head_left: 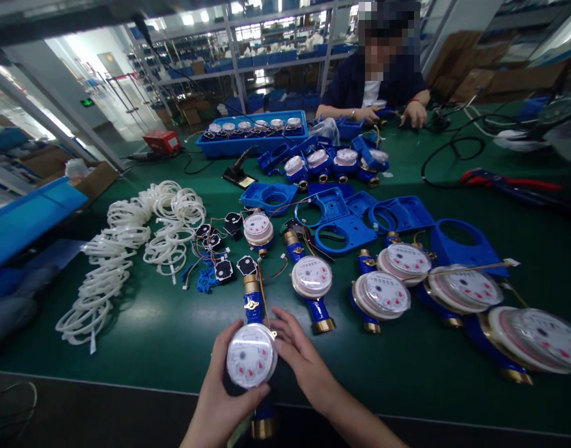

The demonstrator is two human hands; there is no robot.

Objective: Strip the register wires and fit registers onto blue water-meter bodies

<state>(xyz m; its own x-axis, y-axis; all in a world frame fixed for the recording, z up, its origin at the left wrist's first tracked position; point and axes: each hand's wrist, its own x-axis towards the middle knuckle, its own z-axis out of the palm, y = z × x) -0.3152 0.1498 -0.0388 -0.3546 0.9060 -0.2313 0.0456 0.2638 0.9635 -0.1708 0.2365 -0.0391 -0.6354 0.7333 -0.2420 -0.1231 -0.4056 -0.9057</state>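
Note:
A water meter with a round white dial, blue body and brass threaded ends lies at the table's front edge. My left hand is wrapped round the dial's left and lower rim. On the right side, my right hand has its fingers bent against the rim, the thumb beside a small brass tab. Thin wires run up from behind the dial, between the meter and the right fingers. Part of the lower body is hidden by my left hand. Another water meter lies just beyond my right hand.
More water meters lie to the right, with blue plastic housings behind. White ring coils and black wired modules are at left. A soldering iron stand and blue tray stand farther back. A co-worker sits opposite.

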